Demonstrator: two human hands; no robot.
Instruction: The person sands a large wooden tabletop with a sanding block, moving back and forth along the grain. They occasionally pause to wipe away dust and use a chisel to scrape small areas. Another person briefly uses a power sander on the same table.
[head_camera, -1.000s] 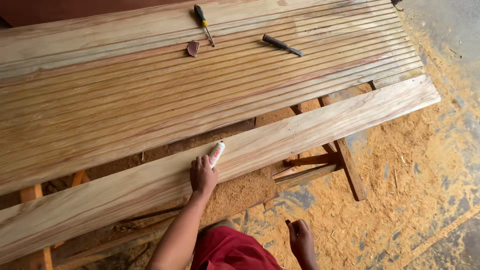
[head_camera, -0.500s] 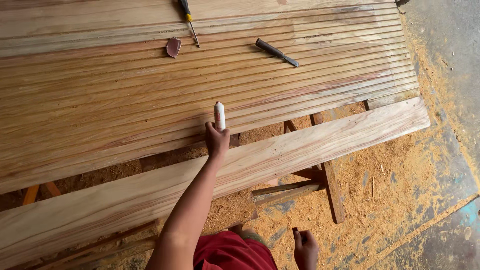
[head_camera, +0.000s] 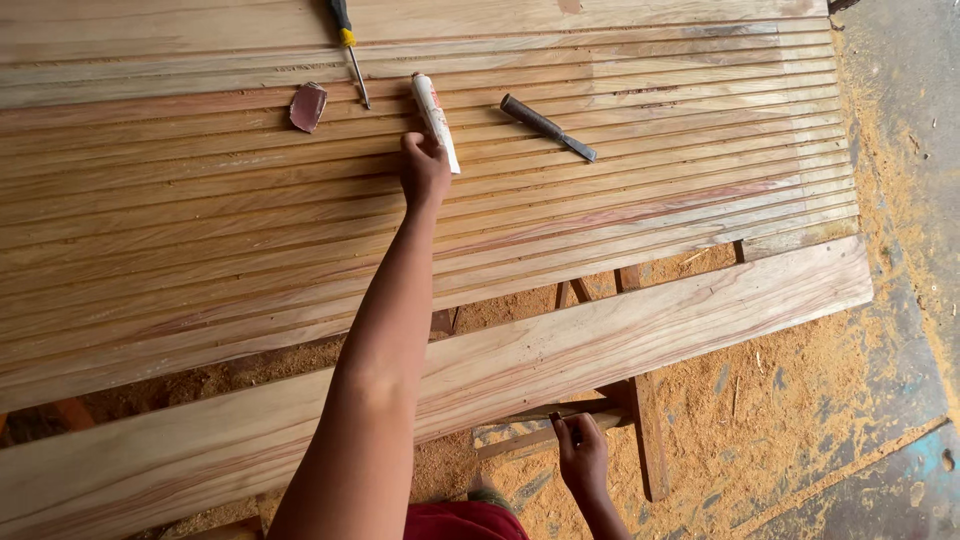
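My left hand reaches far out over a wide grooved wooden panel. Its fingers grip the near end of a white tube, which lies along the panel and points away from me. My right hand hangs low beside my body, below the near plank. Its fingers are curled, with something small and dark at the fingertips that I cannot make out.
On the panel beyond the tube lie a yellow-handled screwdriver, a reddish scrap of sandpaper and a dark chisel. Wooden trestle legs stand under the plank. Sawdust covers the floor to the right.
My left hand has carried the tube from the near plank up across the grooved panel, and the tube now lies between the screwdriver and the chisel. My right hand stayed low.
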